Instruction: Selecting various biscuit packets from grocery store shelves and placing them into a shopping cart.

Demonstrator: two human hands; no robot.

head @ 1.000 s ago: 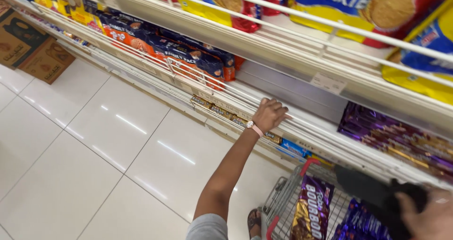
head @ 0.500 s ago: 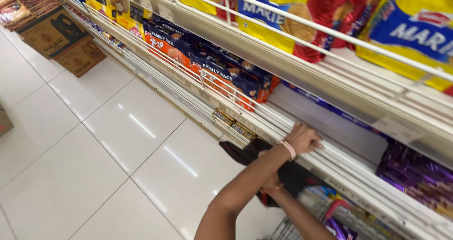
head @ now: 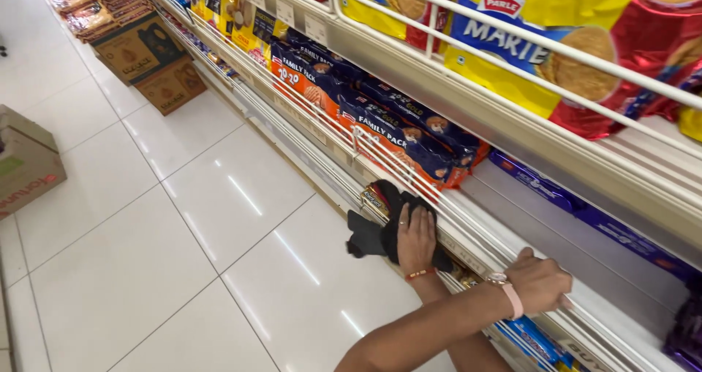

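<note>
Right hand (head: 415,239): palm flat, fingers spread and pressed onto a black cloth (head: 368,238), pinning rather than pinching it. The cloth sits bunched against the front edge of the lower shelf (head: 479,218), partly draped over the white wire rail (head: 409,178). Judged light, soft and limp, not fragile; best gathered at the bunched middle. Left hand (head: 540,278), to the right, is closed over the shelf edge. Blue-and-orange biscuit packs (head: 395,127) stand just beyond. Against half a second earlier, the cloth hand has moved out from under the left wrist, leftward along the shelf.
</note>
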